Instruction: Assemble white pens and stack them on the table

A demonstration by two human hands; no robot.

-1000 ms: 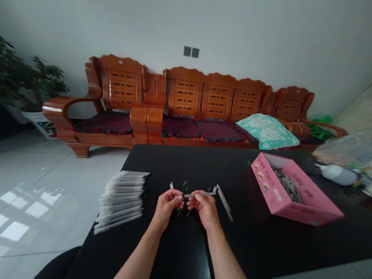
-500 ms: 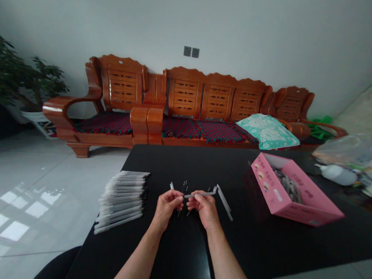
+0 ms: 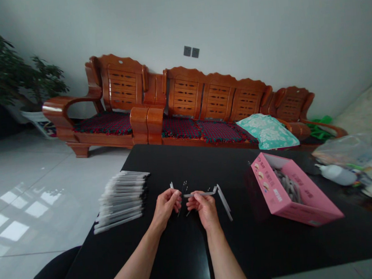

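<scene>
My right hand [image 3: 202,206] pinches a slim grey tube [image 3: 205,194] between thumb and fingers, holding it level so its left end points at my other hand. Just left of that end is my left hand [image 3: 166,203], thumb and fingertips pressed together; whatever they hold is hidden or too small to name. Thin dark rods with pointed tips [image 3: 184,186] lie on the table between and behind the hands. Beyond the right hand, a few slim pale tubes [image 3: 224,201] rest at an angle.
Slim whitish tubes with dark ends [image 3: 122,199] lie in a layered row at the left of the black table [image 3: 244,246]. A pink open box [image 3: 305,207] with grey pieces inside stands on the right. Beyond it are a white bottle [image 3: 338,174] and a plastic bag [image 3: 346,150].
My left hand has drawn slightly left, away from the grey tube's end, leaving a small gap. The right hand and tube stay nearly in place.
</scene>
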